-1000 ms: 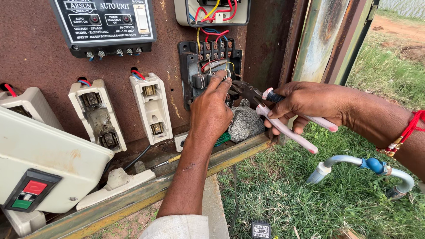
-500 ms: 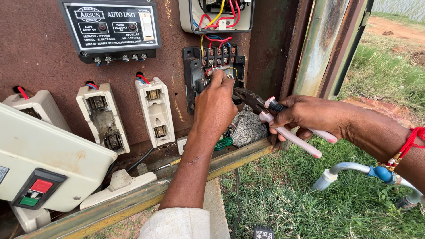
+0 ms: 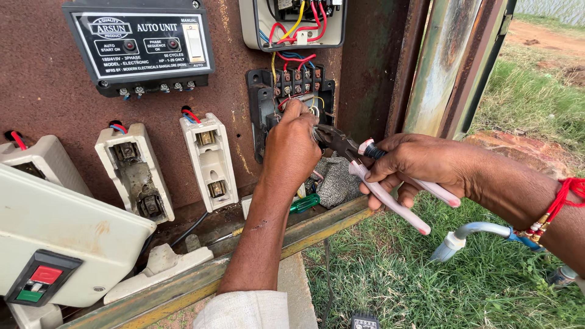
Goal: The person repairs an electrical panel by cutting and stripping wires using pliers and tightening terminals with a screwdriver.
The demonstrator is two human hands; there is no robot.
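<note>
left hand (image 3: 292,149) fingers pinch wires at terminal block (image 3: 291,91) | right hand (image 3: 420,167) grips pliers (image 3: 372,176) (pink handles)

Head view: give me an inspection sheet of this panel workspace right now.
Surface: rusty brown metal panel inside an open box.
Job's things: pliers with pale handles, jaws at the black terminal block.
Clutter: green screwdriver and loose white fuse carrier on the bottom ledge.
Grippers: left hand pinching at the terminals; right hand gripping the pliers.
Cables: red, yellow, blue wires above the block.
Surroundings: grass, pipe.
</note>
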